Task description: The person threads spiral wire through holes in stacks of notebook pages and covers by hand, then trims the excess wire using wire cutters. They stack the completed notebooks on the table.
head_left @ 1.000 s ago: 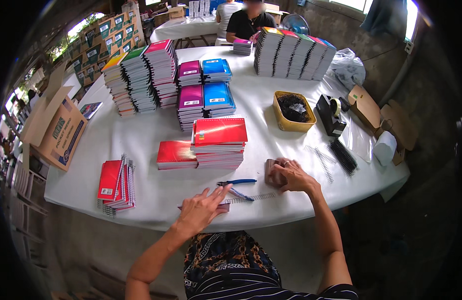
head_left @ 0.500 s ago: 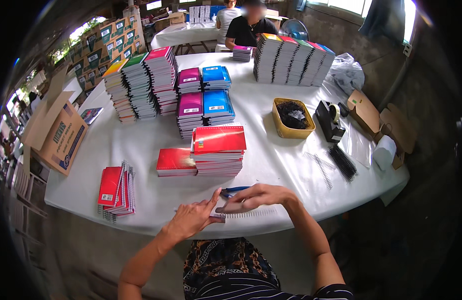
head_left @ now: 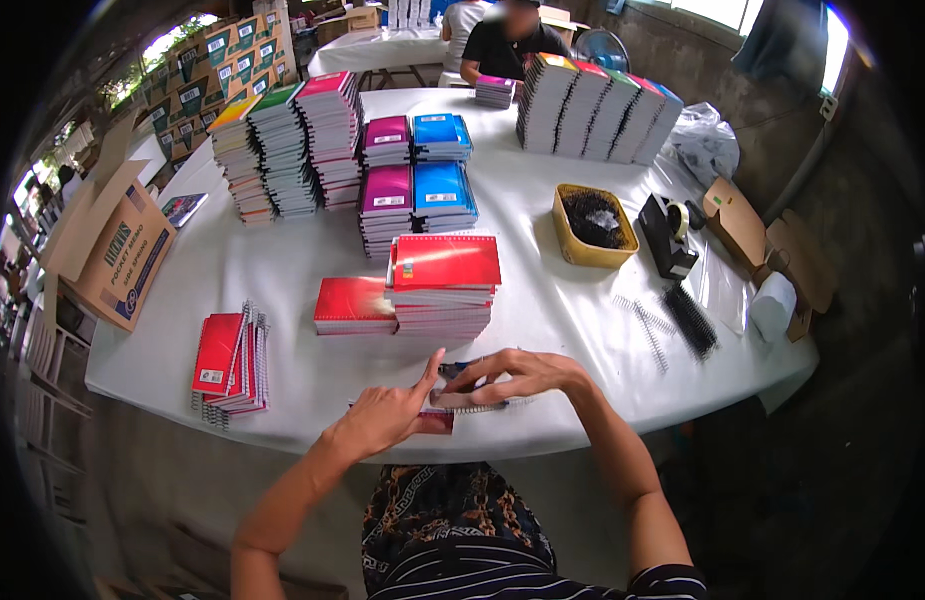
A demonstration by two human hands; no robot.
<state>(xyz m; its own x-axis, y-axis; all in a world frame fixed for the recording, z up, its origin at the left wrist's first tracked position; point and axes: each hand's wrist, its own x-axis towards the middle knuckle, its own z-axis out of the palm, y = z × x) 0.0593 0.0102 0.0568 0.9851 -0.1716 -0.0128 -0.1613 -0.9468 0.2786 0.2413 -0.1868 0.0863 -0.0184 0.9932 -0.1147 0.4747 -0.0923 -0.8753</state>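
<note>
At table edge [head_left: 542, 440], both hands' grip [head_left: 452, 395] pinching notebook [head_left: 444, 415].

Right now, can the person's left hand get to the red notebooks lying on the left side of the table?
Probably yes: the left hand is near the red notebooks, with only bare white table between them.

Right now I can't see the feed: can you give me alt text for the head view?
Both hands, left hand and right hand, meet over a small red spiral-bound notebook at the near edge of a white table. Just beyond it stand a stack of red spiral notebooks, taller multicoloured stacks, and a yellow tray of black coils.
</note>
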